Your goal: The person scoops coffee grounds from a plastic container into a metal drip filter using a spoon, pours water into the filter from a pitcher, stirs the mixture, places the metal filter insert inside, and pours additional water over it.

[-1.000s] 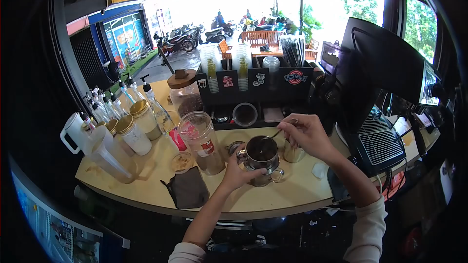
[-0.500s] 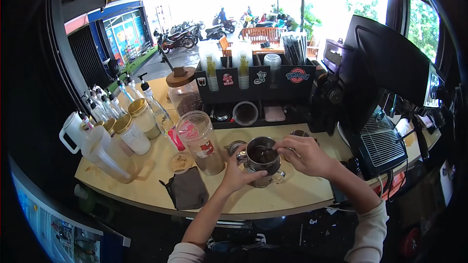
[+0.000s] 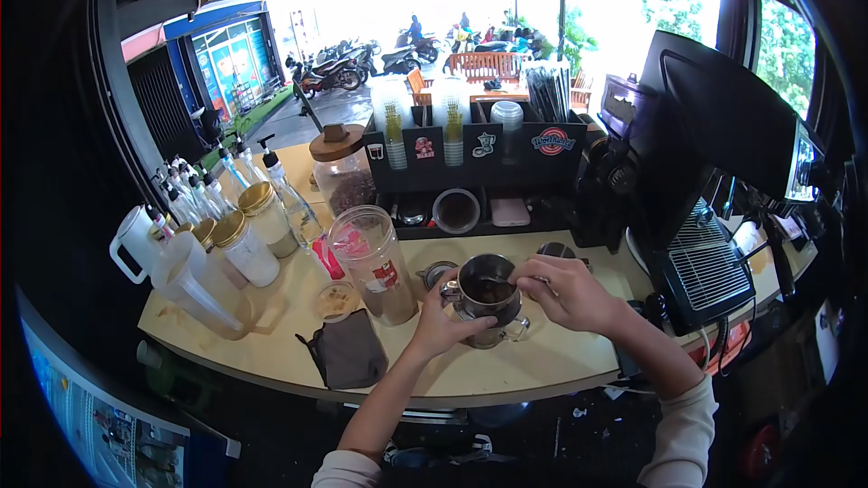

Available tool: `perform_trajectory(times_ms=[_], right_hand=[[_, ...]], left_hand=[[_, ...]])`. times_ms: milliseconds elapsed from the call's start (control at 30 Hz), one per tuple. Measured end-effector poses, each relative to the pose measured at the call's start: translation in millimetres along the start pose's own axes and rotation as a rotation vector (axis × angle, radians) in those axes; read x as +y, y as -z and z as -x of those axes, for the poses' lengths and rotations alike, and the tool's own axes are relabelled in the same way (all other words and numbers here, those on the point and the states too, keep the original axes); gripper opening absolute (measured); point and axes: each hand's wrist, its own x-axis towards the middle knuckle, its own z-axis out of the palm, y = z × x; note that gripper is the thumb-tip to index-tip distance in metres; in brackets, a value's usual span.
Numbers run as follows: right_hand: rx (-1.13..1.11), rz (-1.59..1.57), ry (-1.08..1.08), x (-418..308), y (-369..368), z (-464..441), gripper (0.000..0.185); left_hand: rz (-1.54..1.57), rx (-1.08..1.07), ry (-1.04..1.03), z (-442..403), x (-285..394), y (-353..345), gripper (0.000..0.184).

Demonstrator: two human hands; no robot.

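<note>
A metal drip coffee filter [image 3: 493, 310] sits on top of a clear glass mug [image 3: 488, 340] near the counter's front edge. My left hand [image 3: 445, 323] is closed round the left side of the filter, its thumb lying across the front. Pinched in my right hand [image 3: 571, 294] is a spoon [image 3: 503, 281], whose lower end dips inside the filter; its bowl is hard to make out. The inside of the filter looks dark. Just behind it lies a small round metal lid [image 3: 439, 273]. A tall clear jar [image 3: 372, 262] stands to the left of my left hand.
A dark cloth [image 3: 345, 352] lies at the front edge beside a round lid [image 3: 338, 301]. Pump bottles [image 3: 280, 185], gold-lidded jars [image 3: 246, 248] and a plastic pitcher [image 3: 194, 285] crowd the left. Behind is a black cup organizer [image 3: 470, 167]; an espresso machine [image 3: 705, 253] stands right.
My right hand has shifted slightly down and right, and the spoon has moved within the filter. My left hand keeps its hold in the same place.
</note>
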Motion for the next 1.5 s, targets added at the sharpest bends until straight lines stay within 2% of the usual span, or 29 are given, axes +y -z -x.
perform_trajectory(times_ms=[200,267,400,467,567,700,833,900,1000,1133,1200,1300,1433,1500], right_hand=[[0.068,0.088,0.058,3.6,-4.0,-1.5,0.009],[-0.012,0.052,0.017,-2.6,-0.3,1.0,0.009],[0.024,0.165,-0.043,4.5,-2.7,-1.6,0.014],[0.02,0.04,0.067,-2.2,-6.0,-2.0,0.015],[0.051,0.148,0.079,-3.1,-4.5,-6.9,0.015],[0.055,0.045,0.108,-0.9,-11.5,-10.2,0.014],[0.049,0.152,-0.006,-3.9,-8.8,-10.8,0.012],[0.063,0.041,0.021,-1.7,-10.1,-10.1,0.012],[0.043,0.139,0.138,-8.0,-4.3,-10.1,0.011],[0.033,0.146,-0.028,-4.4,-5.3,-10.5,0.013],[0.005,0.141,0.071,-9.1,-4.0,-9.0,0.015],[0.081,0.2,0.104,-2.9,-7.9,-14.0,0.008],[0.055,0.11,0.158,-5.3,-7.8,-13.4,0.009],[0.058,0.205,0.178,-8.0,-5.1,-15.6,0.01]], left_hand=[[-0.003,-0.008,0.01,1.2,2.0,-0.3,0.082],[0.008,-0.009,0.011,-0.6,2.3,0.6,0.082],[0.007,-0.005,0.009,1.4,-1.8,0.6,0.082],[0.006,-0.007,0.006,-0.6,-0.3,0.4,0.081],[-0.008,-0.007,0.005,0.6,2.0,0.1,0.082],[0.001,-0.007,0.019,0.2,3.6,-0.2,0.081],[-0.013,0.023,0.016,1.7,1.0,-0.5,0.079],[-0.003,0.017,0.003,1.2,-0.6,-0.7,0.079],[-0.009,0.015,-0.025,-0.5,0.1,-0.1,0.078],[0.035,0.019,-0.037,0.2,1.8,-2.4,0.077],[0.011,0.011,-0.037,-1.4,3.7,-1.4,0.077],[0.003,0.02,-0.023,1.3,-0.3,-1.0,0.078],[-0.013,0.012,-0.008,0.6,1.0,-0.5,0.08],[0.0,0.016,-0.009,0.5,-0.7,-0.2,0.081]])
